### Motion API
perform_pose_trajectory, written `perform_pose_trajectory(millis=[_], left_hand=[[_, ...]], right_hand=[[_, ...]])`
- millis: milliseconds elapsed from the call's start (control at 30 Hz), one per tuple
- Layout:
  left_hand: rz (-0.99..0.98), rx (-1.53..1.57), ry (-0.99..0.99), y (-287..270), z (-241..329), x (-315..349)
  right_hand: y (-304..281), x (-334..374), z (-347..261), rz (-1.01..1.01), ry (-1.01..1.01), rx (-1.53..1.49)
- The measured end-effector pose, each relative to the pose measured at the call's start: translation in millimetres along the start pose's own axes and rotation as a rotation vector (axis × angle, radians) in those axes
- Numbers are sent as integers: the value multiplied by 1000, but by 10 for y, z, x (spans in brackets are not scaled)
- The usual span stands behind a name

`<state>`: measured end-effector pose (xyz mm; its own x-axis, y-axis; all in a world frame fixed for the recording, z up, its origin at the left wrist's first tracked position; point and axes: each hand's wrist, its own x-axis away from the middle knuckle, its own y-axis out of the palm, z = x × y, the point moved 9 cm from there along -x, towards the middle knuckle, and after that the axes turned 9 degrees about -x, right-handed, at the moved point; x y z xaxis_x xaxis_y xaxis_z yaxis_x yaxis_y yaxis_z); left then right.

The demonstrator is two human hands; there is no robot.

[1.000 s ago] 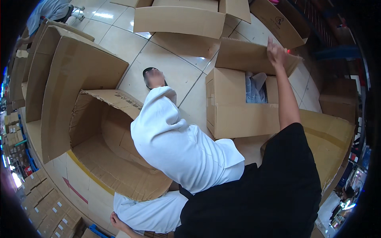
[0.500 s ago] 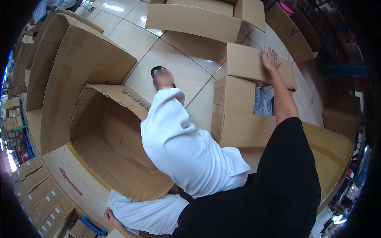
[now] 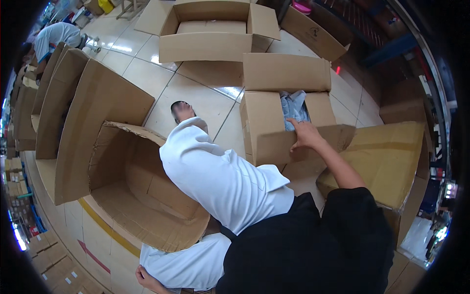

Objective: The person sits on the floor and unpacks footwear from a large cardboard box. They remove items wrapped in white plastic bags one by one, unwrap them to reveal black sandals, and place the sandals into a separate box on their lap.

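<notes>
At the right of centre stands an open cardboard box (image 3: 268, 110) with grey-blue plastic-wrapped contents (image 3: 293, 109) showing inside. My right hand (image 3: 304, 134) grips the top edge of its near flap (image 3: 274, 147), fingers over the inner side and thumb on the outer face. The far flap (image 3: 288, 72) is folded back, away from the opening. Low on the left, my left hand (image 3: 143, 276) is by my white trouser leg (image 3: 183, 262), its fingers curled in. Whether cloth is between them is hidden.
A large torn-edged carton (image 3: 147, 186) lies open between my legs. Tall cartons (image 3: 90, 127) stand at the left, an open carton (image 3: 205, 46) at the far side, and a taped carton (image 3: 379, 159) at the right. Another person (image 3: 58, 38) bends down at far left.
My right hand has come from the box's far flap to its near flap. The far flap now lies back and more of the wrapped contents shows. The view has shifted; the left hand stays put.
</notes>
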<state>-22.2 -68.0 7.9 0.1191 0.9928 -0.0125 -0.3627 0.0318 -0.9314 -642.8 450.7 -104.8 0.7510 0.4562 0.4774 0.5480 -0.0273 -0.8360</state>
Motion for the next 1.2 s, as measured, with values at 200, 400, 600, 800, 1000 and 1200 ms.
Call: perform_pose_trajectory(millis=[200, 400, 600, 800, 1000, 1200], left_hand=[[40, 63, -32, -71, 41, 152], [56, 94, -75, -73, 25, 226], [41, 121, -47, -22, -141, 143], [37, 124, -76, -85, -99, 169], [34, 140, -62, -47, 5, 157], [45, 109, -93, -148, 13, 246]], right_hand=[[285, 814, -268, 70, -299, 83], [380, 1168, -206, 355, -151, -22], [156, 744, -67, 311, -140, 12], [-54, 107, -3, 102, -110, 87], [-311, -366, 64, 119, -39, 82], [-233, -147, -797, 156, -59, -23]])
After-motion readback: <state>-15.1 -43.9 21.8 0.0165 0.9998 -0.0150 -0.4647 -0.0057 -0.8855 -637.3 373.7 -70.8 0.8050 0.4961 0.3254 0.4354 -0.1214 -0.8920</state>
